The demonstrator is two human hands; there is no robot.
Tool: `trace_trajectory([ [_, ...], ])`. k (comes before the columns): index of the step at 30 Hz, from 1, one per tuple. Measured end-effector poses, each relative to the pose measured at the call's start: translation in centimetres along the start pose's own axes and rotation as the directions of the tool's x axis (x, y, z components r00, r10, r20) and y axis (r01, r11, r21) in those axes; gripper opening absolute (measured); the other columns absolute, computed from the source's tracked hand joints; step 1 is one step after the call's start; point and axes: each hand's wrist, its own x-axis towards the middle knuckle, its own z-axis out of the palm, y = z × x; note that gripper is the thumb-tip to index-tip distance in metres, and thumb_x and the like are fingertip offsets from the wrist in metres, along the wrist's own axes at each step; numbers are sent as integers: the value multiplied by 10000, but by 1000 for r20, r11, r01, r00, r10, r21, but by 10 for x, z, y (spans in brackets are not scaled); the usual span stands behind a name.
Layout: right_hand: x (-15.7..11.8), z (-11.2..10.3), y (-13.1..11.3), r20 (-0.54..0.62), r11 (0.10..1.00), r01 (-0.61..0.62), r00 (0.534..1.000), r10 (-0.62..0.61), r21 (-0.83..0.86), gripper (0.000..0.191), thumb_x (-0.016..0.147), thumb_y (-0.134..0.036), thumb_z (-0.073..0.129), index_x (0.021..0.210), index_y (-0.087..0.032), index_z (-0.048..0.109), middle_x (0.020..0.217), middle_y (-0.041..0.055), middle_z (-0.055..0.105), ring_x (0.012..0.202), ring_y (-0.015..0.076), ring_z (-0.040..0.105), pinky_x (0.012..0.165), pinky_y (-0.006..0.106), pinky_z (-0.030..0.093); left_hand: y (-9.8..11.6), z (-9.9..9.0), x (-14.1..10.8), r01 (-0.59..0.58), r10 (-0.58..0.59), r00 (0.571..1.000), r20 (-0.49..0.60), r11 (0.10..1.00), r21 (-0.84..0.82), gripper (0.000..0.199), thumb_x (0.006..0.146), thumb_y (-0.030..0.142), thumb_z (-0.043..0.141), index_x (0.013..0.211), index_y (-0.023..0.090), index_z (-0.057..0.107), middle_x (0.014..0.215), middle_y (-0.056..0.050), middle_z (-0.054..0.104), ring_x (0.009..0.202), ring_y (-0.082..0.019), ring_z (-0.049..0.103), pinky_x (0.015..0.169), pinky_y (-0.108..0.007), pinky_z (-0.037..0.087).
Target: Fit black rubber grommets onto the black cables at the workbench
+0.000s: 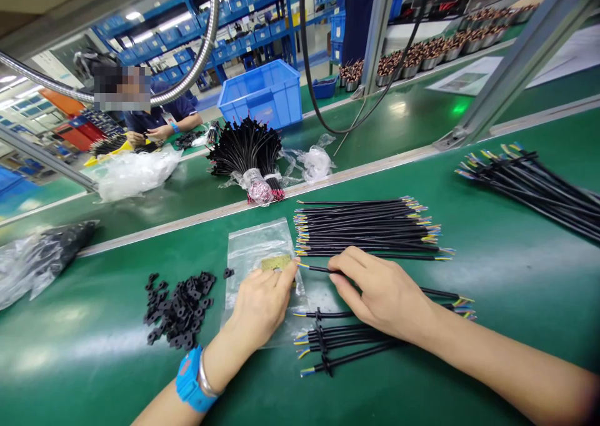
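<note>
My right hand (368,282) pinches a short black cable (319,268) near its left end, where coloured wire ends stick out. At the tip of those wires my left hand (262,298) has its fingers pressed together; whether it grips the wires is hidden. Beneath my left hand lies a clear plastic bag (255,238) with a yellowish piece (276,262) on or in it. Beyond my hands is a row of black cables (360,226) with stripped ends. Nearer me, several cables with black clips (323,338) lie partly under my right forearm.
A heap of small black clips (180,310) sits left of the bag. More cables (539,182) are bundled at right. Behind the metal rail stand bundled black leads (248,151) and a blue bin (262,95). A co-worker (159,117) sits across the bench.
</note>
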Motion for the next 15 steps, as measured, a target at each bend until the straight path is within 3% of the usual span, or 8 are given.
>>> trace_trajectory([
  [3, -1, 0, -2, -7, 1000, 1, 1000, -1, 29, 172, 951, -204, 415, 952, -180, 586, 844, 47, 579, 737, 158, 564, 665, 273, 448, 1, -1, 1, 52, -54, 998, -10, 990, -134, 483, 894, 138, 474, 1371, 211, 445, 827, -79, 694, 763, -234, 632, 692, -356, 443],
  [5, -1, -1, -4, -16, 999, 11, 1000, -11, 50, 180, 951, -201, 417, 935, -179, 595, 810, 37, 574, 704, 146, 556, 650, 264, 436, 2, -2, 1, 157, -171, 985, -11, 927, -341, 443, 877, 144, 503, 1310, 208, 434, 869, -58, 688, 800, -219, 628, 736, -354, 458],
  [7, -1, -2, -6, -13, 997, 35, 999, -34, 72, 193, 953, -201, 416, 916, -179, 603, 771, 28, 566, 673, 136, 543, 633, 255, 421, 5, -3, 1, 291, -351, 936, 16, 748, -597, 353, 866, 164, 536, 1201, 214, 434, 849, -20, 659, 783, -181, 619, 746, -324, 470],
  [9, -1, -2, -9, -5, 994, 64, 998, -64, 84, 208, 956, -199, 412, 900, -180, 612, 736, 19, 558, 648, 129, 531, 618, 249, 407, 8, -5, 1, 355, -495, 865, 81, 490, -796, 276, 859, 201, 575, 1096, 223, 435, 804, 15, 616, 754, -150, 615, 735, -291, 478],
  [12, -1, 0, -10, 4, 992, 88, 996, -89, 86, 223, 957, -194, 406, 890, -181, 619, 709, 12, 554, 628, 124, 524, 608, 247, 398, 13, -8, 1, 326, -550, 817, 174, 191, -926, 270, 830, 250, 638, 1016, 222, 444, 757, 43, 574, 745, -138, 640, 742, -278, 491],
  [15, -1, 2, -9, -6, 992, 82, 997, -82, 94, 219, 959, -198, 412, 891, -176, 619, 718, 14, 563, 632, 124, 534, 610, 246, 405, 17, -9, 1, 311, -539, 810, 232, 59, -949, 301, 804, 289, 683, 989, 220, 456, 737, 55, 562, 719, -139, 665, 748, -288, 510],
])
